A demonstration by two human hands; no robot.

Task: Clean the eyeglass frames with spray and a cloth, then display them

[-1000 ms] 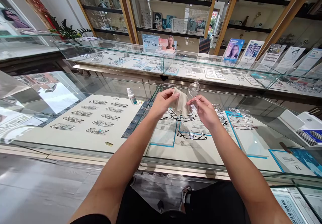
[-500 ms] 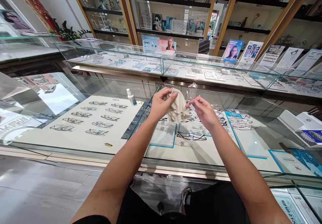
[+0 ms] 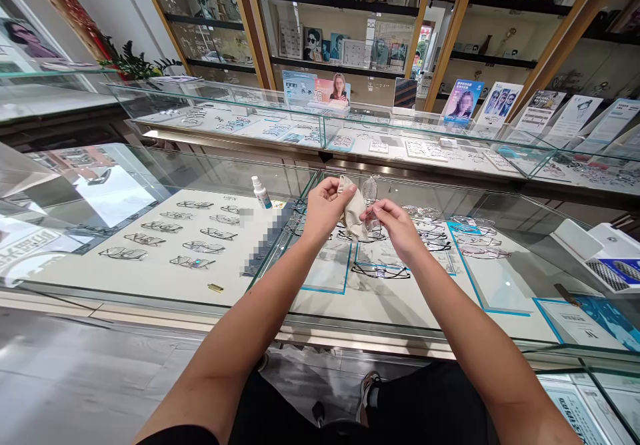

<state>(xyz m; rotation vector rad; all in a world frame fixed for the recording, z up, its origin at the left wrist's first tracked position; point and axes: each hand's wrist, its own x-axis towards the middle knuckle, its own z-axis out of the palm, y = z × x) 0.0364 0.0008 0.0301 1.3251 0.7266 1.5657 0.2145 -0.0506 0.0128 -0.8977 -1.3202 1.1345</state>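
Note:
Over the glass counter, my left hand (image 3: 327,206) pinches a beige cleaning cloth (image 3: 354,213), which hangs down in folds from the thumb and fingers. Just right of it, my right hand (image 3: 395,223) is closed on a pair of thin-rimmed eyeglasses (image 3: 370,188) held upright. One round lens stands above the fingers; the lower part is partly covered by them. Cloth and glasses are close together, and I cannot tell whether they touch. Farther left on the glass stands a white spray bottle (image 3: 261,193) with a blue-green label.
Several rows of eyeglasses (image 3: 194,247) lie inside the glass display counter (image 3: 165,298). A small gold-coloured piece (image 3: 215,288) is near its front. An open white box (image 3: 607,255) stands at the right. Beyond is a second glass showcase (image 3: 225,95) with several upright cards (image 3: 463,101).
My right hand has moved slightly right to left and down with the eyeglasses, closer to the cloth. The cloth in my left hand is now gathered narrower.

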